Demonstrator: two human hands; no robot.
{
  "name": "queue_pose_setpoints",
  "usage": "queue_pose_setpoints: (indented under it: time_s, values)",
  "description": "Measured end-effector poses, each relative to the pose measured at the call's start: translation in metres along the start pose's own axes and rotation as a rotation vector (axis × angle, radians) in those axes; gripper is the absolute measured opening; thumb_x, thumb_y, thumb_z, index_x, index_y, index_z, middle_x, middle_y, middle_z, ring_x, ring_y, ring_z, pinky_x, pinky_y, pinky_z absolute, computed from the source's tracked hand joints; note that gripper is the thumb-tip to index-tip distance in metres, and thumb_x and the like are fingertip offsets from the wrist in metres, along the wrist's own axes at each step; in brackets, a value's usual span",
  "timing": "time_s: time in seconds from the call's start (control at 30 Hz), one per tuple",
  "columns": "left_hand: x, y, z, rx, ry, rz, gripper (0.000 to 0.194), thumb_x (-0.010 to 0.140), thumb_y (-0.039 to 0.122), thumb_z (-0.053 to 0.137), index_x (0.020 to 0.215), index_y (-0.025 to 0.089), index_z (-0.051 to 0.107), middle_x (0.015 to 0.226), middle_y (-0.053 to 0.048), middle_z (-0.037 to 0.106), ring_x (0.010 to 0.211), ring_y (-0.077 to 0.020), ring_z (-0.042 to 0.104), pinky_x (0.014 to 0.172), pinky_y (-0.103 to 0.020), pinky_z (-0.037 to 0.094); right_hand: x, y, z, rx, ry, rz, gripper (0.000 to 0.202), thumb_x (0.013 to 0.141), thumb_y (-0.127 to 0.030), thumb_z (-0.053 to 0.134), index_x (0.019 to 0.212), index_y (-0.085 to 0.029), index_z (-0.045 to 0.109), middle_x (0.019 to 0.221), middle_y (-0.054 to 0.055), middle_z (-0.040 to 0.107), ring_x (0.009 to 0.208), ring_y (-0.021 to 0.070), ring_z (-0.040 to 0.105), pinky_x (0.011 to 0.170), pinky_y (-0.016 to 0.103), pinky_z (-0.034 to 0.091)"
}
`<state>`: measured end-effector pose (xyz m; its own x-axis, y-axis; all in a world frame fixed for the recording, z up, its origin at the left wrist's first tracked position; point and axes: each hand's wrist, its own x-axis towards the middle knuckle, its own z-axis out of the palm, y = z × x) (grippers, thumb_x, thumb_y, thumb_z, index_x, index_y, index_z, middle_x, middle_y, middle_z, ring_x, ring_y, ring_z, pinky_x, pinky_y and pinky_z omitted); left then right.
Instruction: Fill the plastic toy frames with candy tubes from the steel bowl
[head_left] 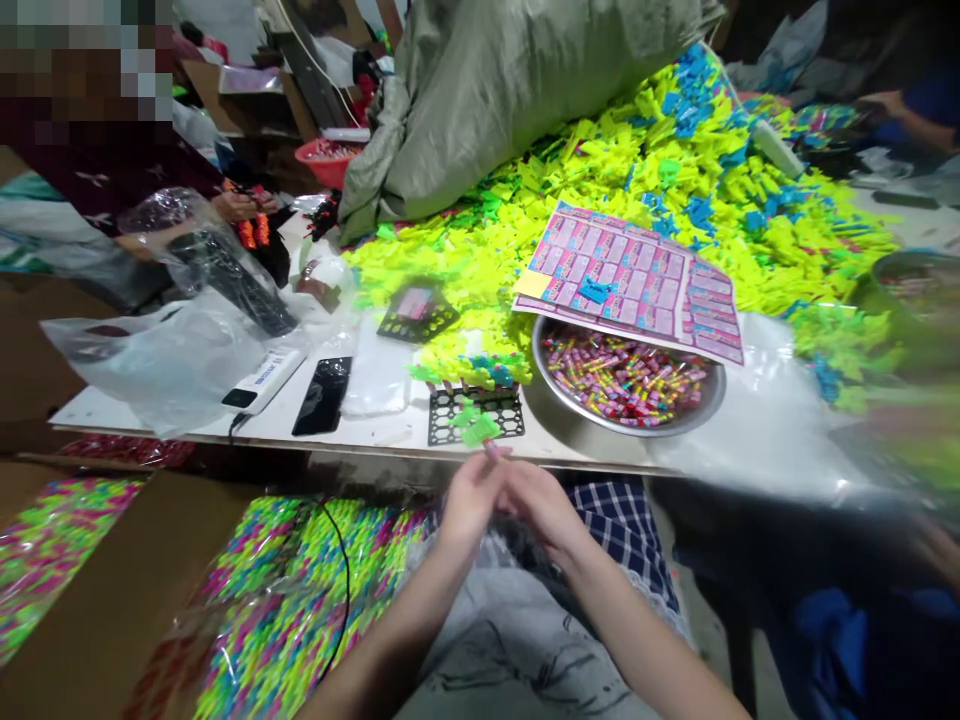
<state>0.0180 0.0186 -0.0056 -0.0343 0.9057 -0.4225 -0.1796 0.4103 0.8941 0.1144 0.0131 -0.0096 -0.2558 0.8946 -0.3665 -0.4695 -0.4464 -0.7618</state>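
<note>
Just past the table's front edge, my left hand (474,492) and my right hand (536,502) meet with fingers closed together. A small pinkish bit (492,450) shows at the fingertips, too small to name. Bright green plastic pieces (477,424) show right beyond them, over a black honeycomb-patterned tray (511,418); whether my fingers touch them I cannot tell. Behind the tray sits a little heap of yellow, green and blue pieces (480,370). To the right, a metal bowl (637,430) holds many small pink, yellow and red wrapped tubes (622,375).
A printed pink sheet (630,265) partly covers the bowl. Behind rises a large pile of yellow plastic pieces (600,165) under a grey sack (517,80). Leftward lie a phone (322,395) and a white power bank (266,380). Cartons (150,560) stand below. Another person's hands (240,205) work far left.
</note>
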Motion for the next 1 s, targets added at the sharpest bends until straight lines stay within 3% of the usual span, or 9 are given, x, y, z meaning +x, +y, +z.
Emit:
queue_pose_setpoints:
  time_s: [0.13, 0.27, 0.43, 0.6, 0.8, 0.9, 1.0]
  values:
    - [0.029, 0.010, -0.019, 0.126, 0.122, 0.158, 0.038, 0.067, 0.043, 0.064, 0.093, 0.015, 0.067, 0.082, -0.004, 0.068, 0.068, -0.0135, 0.060, 0.061, -0.023, 0.045, 0.001, 0.008, -0.004, -0.303, 0.099, -0.116, 0.030, 0.075, -0.034, 0.060, 0.100, -0.018, 0.061, 0.083, 0.004, 0.067, 0.075, 0.0163, 0.060, 0.066, 0.026, 0.047]
    - [0.079, 0.020, -0.049, 0.396, 0.406, 0.463, 0.033, 0.070, 0.040, 0.061, 0.091, 0.015, 0.068, 0.087, -0.005, 0.070, 0.081, -0.0166, 0.062, 0.074, -0.025, 0.045, 0.002, 0.023, -0.017, -0.586, 0.155, -0.170, 0.030, 0.079, -0.033, 0.054, 0.104, -0.018, 0.060, 0.096, 0.007, 0.066, 0.089, 0.0204, 0.061, 0.082, 0.033, 0.046]
    - [0.120, 0.015, -0.055, 0.618, 0.520, 0.495, 0.025, 0.067, 0.040, 0.063, 0.071, 0.016, 0.069, 0.070, -0.006, 0.069, 0.068, -0.0178, 0.061, 0.065, -0.026, 0.042, 0.001, 0.035, -0.027, -0.888, 0.122, -0.237, 0.025, 0.082, -0.027, 0.049, 0.101, -0.016, 0.063, 0.100, 0.010, 0.064, 0.093, 0.0214, 0.058, 0.086, 0.036, 0.044]
    - [0.134, 0.001, -0.043, 0.808, 0.581, 0.480, 0.021, 0.069, 0.040, 0.060, 0.066, 0.020, 0.068, 0.068, -0.005, 0.069, 0.069, -0.0196, 0.061, 0.075, -0.033, 0.036, -0.003, 0.034, -0.033, -1.049, 0.087, -0.277, 0.025, 0.083, -0.019, 0.047, 0.101, -0.014, 0.064, 0.096, 0.011, 0.064, 0.092, 0.0210, 0.058, 0.085, 0.035, 0.044]
    - [0.137, -0.002, -0.043, 0.959, 0.618, 0.478, 0.025, 0.073, 0.042, 0.056, 0.063, 0.022, 0.066, 0.068, -0.004, 0.069, 0.074, -0.0216, 0.059, 0.081, -0.037, 0.029, -0.010, 0.025, -0.035, -1.080, 0.010, -0.324, 0.022, 0.085, -0.017, 0.044, 0.093, -0.017, 0.064, 0.091, 0.008, 0.066, 0.087, 0.0196, 0.059, 0.080, 0.033, 0.046]
    - [0.137, -0.004, -0.043, 0.993, 0.610, 0.502, 0.026, 0.075, 0.042, 0.053, 0.065, 0.022, 0.066, 0.070, -0.003, 0.069, 0.073, -0.0201, 0.059, 0.081, -0.035, 0.029, -0.026, 0.004, -0.032, -1.011, -0.052, -0.443, 0.020, 0.087, -0.020, 0.044, 0.089, -0.020, 0.063, 0.088, 0.005, 0.067, 0.082, 0.0167, 0.061, 0.075, 0.029, 0.047]
    - [0.137, -0.006, -0.043, 1.006, 0.627, 0.506, 0.027, 0.076, 0.043, 0.052, 0.070, 0.021, 0.066, 0.073, -0.004, 0.070, 0.070, -0.0188, 0.059, 0.077, -0.033, 0.032, -0.054, -0.031, -0.037, -0.935, -0.020, -0.634, 0.019, 0.088, -0.024, 0.044, 0.090, -0.022, 0.063, 0.084, 0.002, 0.067, 0.077, 0.0138, 0.062, 0.069, 0.024, 0.048]
